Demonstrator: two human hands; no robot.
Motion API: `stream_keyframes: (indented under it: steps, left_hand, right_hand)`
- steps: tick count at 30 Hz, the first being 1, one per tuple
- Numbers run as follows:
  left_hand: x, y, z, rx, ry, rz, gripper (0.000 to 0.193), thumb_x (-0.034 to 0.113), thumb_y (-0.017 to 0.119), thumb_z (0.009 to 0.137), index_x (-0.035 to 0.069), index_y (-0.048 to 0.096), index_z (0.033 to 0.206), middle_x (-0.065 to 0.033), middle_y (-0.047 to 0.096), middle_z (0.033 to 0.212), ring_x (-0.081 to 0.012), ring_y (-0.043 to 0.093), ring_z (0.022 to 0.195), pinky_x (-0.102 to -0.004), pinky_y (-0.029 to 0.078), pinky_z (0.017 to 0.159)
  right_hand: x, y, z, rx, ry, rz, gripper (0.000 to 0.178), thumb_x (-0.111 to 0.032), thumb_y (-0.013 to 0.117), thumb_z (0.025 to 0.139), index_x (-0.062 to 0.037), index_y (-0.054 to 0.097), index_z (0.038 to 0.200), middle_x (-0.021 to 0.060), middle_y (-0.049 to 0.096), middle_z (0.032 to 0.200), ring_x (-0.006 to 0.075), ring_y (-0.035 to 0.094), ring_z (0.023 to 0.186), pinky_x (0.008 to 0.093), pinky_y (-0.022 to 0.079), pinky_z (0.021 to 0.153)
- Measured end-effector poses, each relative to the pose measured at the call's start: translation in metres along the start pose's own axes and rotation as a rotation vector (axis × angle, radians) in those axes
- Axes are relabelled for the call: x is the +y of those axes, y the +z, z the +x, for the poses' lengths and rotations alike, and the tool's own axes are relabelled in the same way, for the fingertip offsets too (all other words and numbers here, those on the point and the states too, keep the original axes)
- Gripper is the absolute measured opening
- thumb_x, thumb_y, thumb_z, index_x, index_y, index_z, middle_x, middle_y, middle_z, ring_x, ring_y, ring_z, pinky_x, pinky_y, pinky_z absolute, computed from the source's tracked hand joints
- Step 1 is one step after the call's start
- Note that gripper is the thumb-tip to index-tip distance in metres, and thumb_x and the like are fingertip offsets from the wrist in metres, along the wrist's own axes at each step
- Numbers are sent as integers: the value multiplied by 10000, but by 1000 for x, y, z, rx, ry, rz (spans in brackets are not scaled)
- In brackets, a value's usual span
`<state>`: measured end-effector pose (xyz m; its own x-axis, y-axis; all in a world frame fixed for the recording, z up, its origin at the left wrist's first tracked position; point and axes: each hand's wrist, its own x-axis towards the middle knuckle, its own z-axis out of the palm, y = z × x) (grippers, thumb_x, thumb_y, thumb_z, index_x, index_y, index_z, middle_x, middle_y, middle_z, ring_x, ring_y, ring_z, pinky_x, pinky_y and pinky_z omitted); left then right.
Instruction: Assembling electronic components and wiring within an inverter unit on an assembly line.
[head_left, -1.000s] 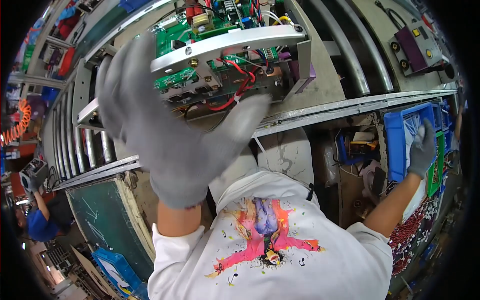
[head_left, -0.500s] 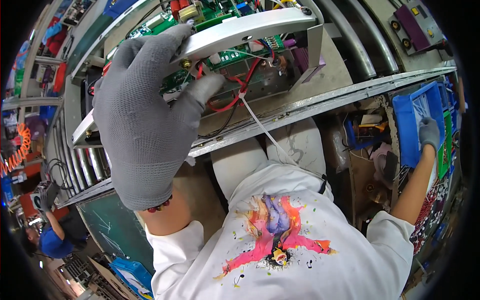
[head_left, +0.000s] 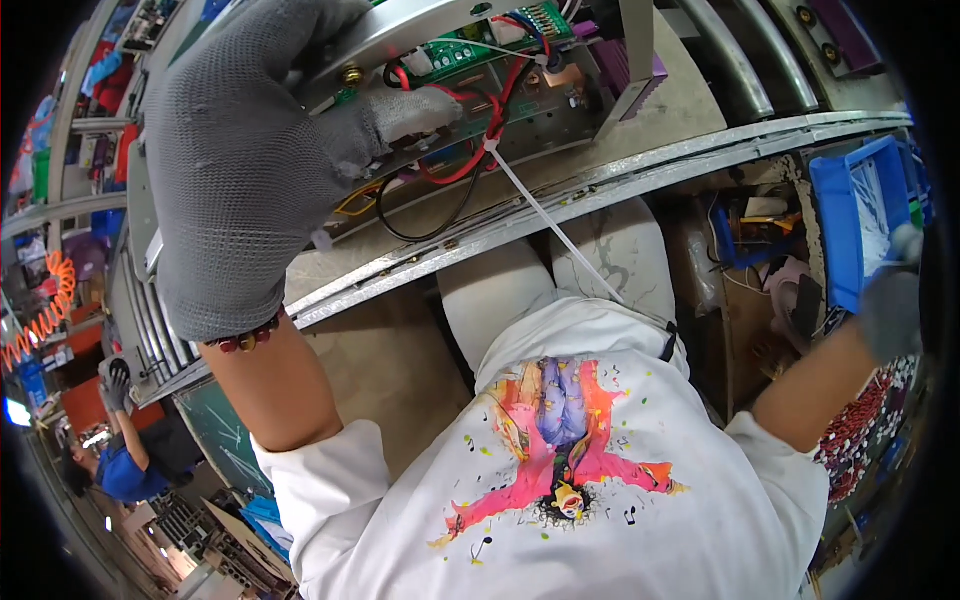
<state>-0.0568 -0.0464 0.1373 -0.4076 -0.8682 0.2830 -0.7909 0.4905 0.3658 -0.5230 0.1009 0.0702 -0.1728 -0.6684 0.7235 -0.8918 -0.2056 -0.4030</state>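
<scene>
- Left hand: curled around the chassis, hiding its left part; thumb near the red wires.
- Tie: on the wires; tail slants down-right across the rail.
- Chassis: on the bench, long axis roughly along the rail, rising rightward.
- Right hand: beside the bin, blurred; grip indeterminable.
- Rollers: right of the chassis.

Head view: left lens of a wide fisheye pair, worn on the person's head, facing down.
We look from above onto the wearer's white printed shirt, lower centre; the grey-gloved left hand looms large and close, upper left, while the grey-gloved right hand sits smaller, towards the right rim. The metal bench rail bows under the lens; a co-worker in blue appears farther off, left rim.
</scene>
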Motion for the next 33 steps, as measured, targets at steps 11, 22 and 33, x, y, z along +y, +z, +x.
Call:
stream_keyframes:
  steps: [11,22,33]
  left_hand:
    - [-5,-7,2,-94,63,-24,455,122,852,680,-10,602,1035,-27,614,893,-70,567,852,-235,476,766]
    - [-4,-5,3,-121,35,-134,444,149,797,735,-31,600,1089,-54,632,927,-101,579,898,-261,468,818]
    - [-5,9,-5,211,188,-65,408,95,722,806,-64,554,1143,-80,649,997,-138,630,908,-264,507,797]
  right_hand:
    - [-242,235,-14,-3,-110,537,287,-89,680,750,-81,622,1031,88,627,906,232,640,708,338,529,582]
    - [-240,236,-17,35,-95,669,240,-37,689,701,-52,614,928,82,630,828,248,618,625,327,519,545]
    - [-245,244,-11,46,-14,779,173,-152,697,847,-54,654,983,78,661,814,196,645,664,273,514,606]
